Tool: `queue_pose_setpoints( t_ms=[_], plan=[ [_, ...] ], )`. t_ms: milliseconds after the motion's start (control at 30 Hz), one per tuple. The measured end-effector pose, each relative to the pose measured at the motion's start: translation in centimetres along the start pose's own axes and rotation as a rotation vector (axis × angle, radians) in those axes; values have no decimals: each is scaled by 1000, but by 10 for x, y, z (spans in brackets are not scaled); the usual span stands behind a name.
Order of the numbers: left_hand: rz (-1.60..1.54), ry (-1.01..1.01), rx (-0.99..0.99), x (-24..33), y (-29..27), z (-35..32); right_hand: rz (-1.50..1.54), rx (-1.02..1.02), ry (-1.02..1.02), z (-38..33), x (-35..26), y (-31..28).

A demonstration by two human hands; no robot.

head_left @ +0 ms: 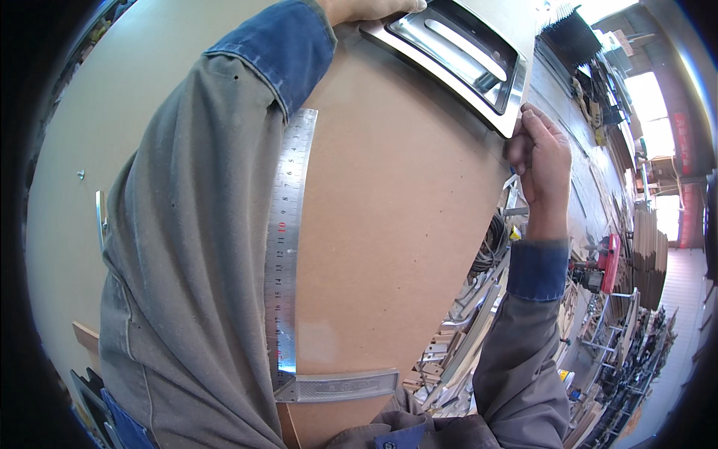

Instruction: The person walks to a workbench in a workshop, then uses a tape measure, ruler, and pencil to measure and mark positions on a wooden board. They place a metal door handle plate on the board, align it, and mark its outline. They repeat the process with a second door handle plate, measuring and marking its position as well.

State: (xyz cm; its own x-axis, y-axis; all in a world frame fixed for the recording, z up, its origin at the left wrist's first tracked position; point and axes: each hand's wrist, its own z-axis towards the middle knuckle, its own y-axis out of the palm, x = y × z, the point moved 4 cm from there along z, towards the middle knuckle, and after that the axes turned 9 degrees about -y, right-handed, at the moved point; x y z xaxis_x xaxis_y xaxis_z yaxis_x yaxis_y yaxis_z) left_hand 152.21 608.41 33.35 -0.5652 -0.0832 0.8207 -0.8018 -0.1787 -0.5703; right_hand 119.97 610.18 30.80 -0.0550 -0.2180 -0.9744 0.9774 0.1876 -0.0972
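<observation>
2 hands on metal handle plate, board beneath.

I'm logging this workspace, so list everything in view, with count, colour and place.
Board: one, tan, beneath the hands
Pull: one, silver, top centre, on the board
Square: one, silver, centre, beside the left sleeve
Strip: one, silver, left
Small fitting: one, silver, left
Cables: black, count unclear, past the board's right edge
Wood strips: several, pale, lower right
Machine: one, red and dark, right
Stacked sheets: many, brown, far right
Sleeves: two, grey with blue cuffs, left and right
Left hand: one, bare, pull's upper-left edge, partly cut off
Right hand: one, bare, pull's lower-right corner
</observation>
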Motion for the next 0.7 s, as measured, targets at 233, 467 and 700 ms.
queue_pose_setpoints(
  t_ms=[233,467,700],
  plan=[
    [20,86,59,-4,-1,7,41,7,10,-2,-5,3],
    [13,75,50,-2,1,7,185,59,15,-5,1,-3],
    [48,141,53,1,-3,0,257,72,23,-6,8,-7]
  ],
)
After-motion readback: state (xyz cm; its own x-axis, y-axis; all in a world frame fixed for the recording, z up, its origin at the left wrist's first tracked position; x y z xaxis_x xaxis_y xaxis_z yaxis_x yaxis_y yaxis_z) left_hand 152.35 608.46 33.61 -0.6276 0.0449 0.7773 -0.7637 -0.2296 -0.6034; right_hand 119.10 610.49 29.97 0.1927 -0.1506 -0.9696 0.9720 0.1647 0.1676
